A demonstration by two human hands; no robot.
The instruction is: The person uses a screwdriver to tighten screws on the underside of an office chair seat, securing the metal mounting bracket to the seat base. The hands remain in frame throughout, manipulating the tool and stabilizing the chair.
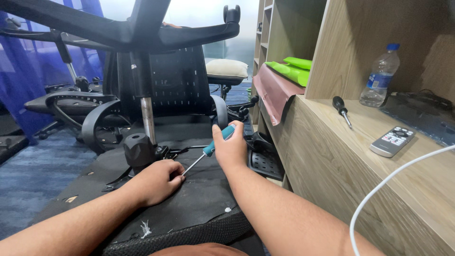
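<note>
Screwdriver (208, 148) in right hand (231, 150) (left hand (156, 181) at tip), near seat edge (189, 227)

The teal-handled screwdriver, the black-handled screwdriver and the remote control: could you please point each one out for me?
teal-handled screwdriver (209, 150), head view, lower end of the handle.
black-handled screwdriver (338, 104), head view, on the handle.
remote control (392, 141), head view, middle of its button face.

Left grip (156, 182) curled, right grip (231, 149) clenched
</note>
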